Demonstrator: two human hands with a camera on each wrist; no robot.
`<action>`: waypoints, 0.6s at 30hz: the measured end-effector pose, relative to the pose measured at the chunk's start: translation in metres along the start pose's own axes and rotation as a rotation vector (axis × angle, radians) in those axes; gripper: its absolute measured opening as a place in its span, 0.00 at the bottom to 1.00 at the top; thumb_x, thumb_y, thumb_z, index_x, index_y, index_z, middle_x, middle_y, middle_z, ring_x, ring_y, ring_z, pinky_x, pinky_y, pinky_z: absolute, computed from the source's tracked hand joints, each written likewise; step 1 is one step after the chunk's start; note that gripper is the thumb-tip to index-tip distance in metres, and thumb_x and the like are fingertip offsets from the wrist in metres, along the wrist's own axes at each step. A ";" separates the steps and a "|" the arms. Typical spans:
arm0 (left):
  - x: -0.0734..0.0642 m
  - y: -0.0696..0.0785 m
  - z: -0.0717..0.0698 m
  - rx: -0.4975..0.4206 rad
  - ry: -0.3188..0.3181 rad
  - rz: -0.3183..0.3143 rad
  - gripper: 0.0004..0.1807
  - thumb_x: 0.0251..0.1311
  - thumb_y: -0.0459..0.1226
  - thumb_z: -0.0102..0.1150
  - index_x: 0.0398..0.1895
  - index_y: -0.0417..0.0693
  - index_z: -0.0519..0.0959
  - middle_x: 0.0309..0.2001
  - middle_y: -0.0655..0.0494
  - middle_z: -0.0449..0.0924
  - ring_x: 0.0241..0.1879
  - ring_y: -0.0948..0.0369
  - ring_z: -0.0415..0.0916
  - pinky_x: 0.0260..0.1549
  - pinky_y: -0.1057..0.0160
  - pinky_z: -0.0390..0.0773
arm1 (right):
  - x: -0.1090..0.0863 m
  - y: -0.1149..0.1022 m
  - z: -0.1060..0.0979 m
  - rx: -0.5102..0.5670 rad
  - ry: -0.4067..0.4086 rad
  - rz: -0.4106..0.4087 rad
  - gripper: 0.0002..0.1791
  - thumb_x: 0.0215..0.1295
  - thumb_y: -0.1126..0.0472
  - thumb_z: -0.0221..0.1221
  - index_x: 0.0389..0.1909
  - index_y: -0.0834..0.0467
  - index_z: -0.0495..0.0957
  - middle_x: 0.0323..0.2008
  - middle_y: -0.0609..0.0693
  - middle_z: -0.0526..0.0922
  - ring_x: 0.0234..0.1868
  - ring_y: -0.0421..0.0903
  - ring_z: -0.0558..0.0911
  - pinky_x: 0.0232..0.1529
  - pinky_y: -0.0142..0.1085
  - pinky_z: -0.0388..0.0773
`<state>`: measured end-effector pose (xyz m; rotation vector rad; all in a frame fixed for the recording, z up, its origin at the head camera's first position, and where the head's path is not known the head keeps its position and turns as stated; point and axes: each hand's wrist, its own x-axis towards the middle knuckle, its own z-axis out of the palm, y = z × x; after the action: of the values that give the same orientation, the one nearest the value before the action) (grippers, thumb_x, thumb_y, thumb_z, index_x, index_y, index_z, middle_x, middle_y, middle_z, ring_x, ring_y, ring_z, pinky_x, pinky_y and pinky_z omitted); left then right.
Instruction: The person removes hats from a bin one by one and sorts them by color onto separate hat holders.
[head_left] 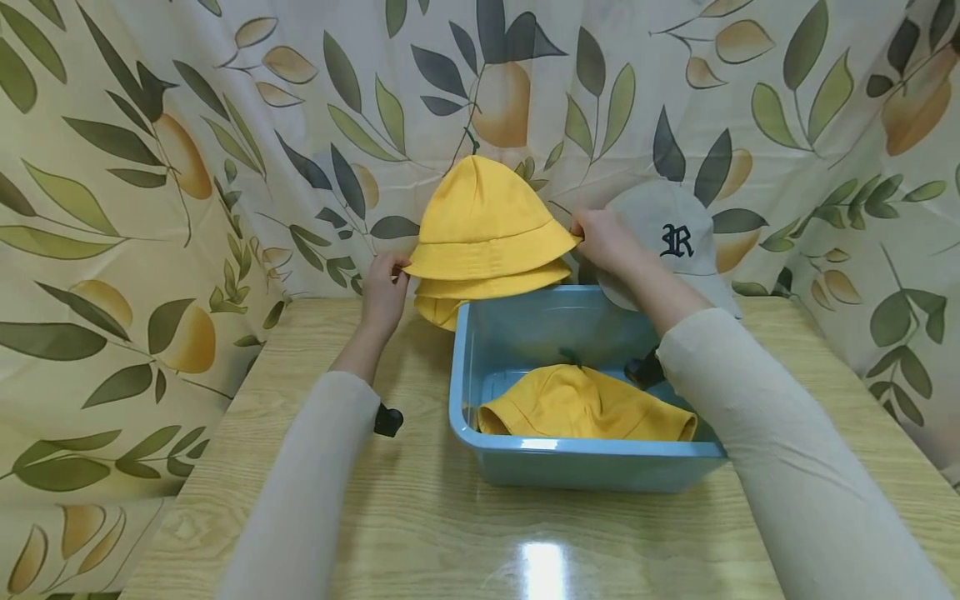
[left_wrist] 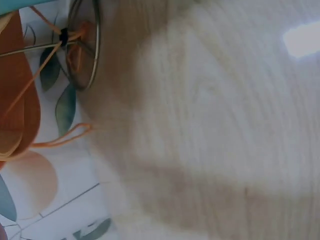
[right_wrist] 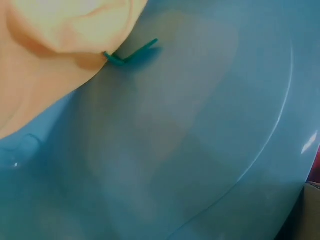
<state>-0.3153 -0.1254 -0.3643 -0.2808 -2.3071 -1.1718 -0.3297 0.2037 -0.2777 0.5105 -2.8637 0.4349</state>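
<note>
A yellow bucket hat [head_left: 483, 208] with a thin green stem on its crown tops a stack behind the bin. My left hand [head_left: 385, 292] pinches its brim at the left, and my right hand [head_left: 606, 240] pinches it at the right. Below its brim show the brims of more yellow hats [head_left: 487, 287]. Another yellow hat [head_left: 577, 408] lies crown up inside the light blue plastic bin [head_left: 459, 367]. The right wrist view shows that hat's cloth [right_wrist: 60, 30] and green stem [right_wrist: 132, 55]. In the left wrist view, orange cords [left_wrist: 65, 140] hang near a wire ring [left_wrist: 96, 45].
A pale cap [head_left: 697, 229] with a black letter R stands behind the bin's right side, partly behind my right forearm. The wooden table [head_left: 420, 533] carries the bin. Leaf-patterned cloth [head_left: 300, 125] hangs close at the back and both sides.
</note>
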 end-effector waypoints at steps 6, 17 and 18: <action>-0.019 -0.013 0.009 0.000 0.042 0.045 0.05 0.61 0.24 0.51 0.37 0.34 0.76 0.40 0.41 0.76 0.43 0.48 0.76 0.43 0.56 0.79 | -0.003 0.001 0.003 -0.048 -0.111 -0.141 0.11 0.56 0.74 0.54 0.20 0.59 0.65 0.19 0.50 0.62 0.23 0.48 0.64 0.26 0.36 0.58; -0.031 -0.019 0.009 0.008 0.030 0.091 0.06 0.60 0.24 0.53 0.38 0.35 0.77 0.41 0.42 0.78 0.42 0.49 0.79 0.41 0.56 0.81 | -0.007 -0.002 0.005 -0.085 -0.127 -0.208 0.13 0.54 0.75 0.54 0.19 0.58 0.64 0.17 0.48 0.59 0.21 0.47 0.61 0.26 0.35 0.56; -0.031 -0.018 0.006 0.031 0.015 0.108 0.06 0.60 0.25 0.54 0.39 0.35 0.78 0.41 0.42 0.79 0.42 0.50 0.79 0.41 0.57 0.81 | -0.008 -0.002 0.004 -0.074 -0.125 -0.213 0.13 0.54 0.75 0.54 0.19 0.58 0.64 0.17 0.48 0.59 0.21 0.47 0.62 0.26 0.35 0.56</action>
<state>-0.2990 -0.1295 -0.3962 -0.3792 -2.2651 -1.0808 -0.3222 0.2033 -0.2830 0.8454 -2.8868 0.2686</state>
